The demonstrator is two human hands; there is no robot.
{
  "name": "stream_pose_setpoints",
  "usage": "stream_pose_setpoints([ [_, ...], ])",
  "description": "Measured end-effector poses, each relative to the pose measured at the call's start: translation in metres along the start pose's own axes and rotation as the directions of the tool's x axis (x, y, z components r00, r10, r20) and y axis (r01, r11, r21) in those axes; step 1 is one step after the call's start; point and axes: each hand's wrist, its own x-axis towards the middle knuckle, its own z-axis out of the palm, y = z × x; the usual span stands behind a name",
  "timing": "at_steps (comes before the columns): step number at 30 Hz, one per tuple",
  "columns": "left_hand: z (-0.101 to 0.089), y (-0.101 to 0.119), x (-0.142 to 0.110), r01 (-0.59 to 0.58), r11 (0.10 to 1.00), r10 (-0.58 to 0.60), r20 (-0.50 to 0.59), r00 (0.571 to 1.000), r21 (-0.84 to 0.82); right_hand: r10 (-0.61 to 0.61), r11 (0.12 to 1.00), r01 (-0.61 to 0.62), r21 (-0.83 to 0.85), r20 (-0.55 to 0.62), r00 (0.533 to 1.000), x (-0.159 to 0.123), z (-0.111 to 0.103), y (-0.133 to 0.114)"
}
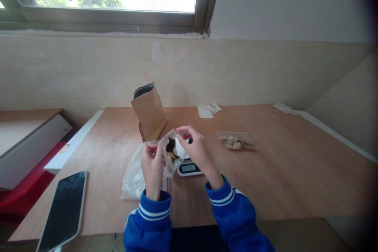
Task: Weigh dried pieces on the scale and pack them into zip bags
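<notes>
My left hand (152,166) and my right hand (195,147) both pinch the rim of a small clear plastic bag (172,150) held above the wooden table (280,173). Dark and pale pieces show inside the bag. Under my right hand sits a small digital scale (189,168) with a lit display. More clear bags (134,177) lie beneath my left hand. A brown paper pouch (150,112) stands open just behind my hands.
A filled clear bag of pale pieces (236,141) lies to the right. A phone (64,209) rests at the table's front left edge. Crumpled white scraps (210,109) and another white scrap (284,108) lie by the back wall. A white box (72,143) lines the left edge.
</notes>
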Motion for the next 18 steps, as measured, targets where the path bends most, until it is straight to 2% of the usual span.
stream_pose_setpoints([
  [5, -0.004, 0.005, -0.003, 0.04, 0.995, -0.034, 0.062, 0.997, -0.086, -0.024, 0.978, 0.012, -0.208, -0.056, 0.998, -0.009, -0.008, 0.042],
  [10, -0.005, 0.003, -0.004, 0.068, 0.986, -0.057, 0.076, 0.995, -0.152, 0.029, 0.874, 0.017, -0.486, 0.088, 0.996, -0.031, -0.014, 0.083],
  [14, -0.003, 0.0, -0.006, 0.082, 0.983, -0.068, 0.09, 0.994, -0.165, 0.063, 0.882, 0.001, -0.471, 0.121, 0.991, -0.036, -0.013, 0.091],
  [18, -0.003, -0.003, -0.008, 0.106, 0.98, -0.092, 0.089, 0.992, -0.166, 0.146, 0.944, -0.135, -0.3, 0.015, 0.989, -0.032, -0.019, 0.072],
])
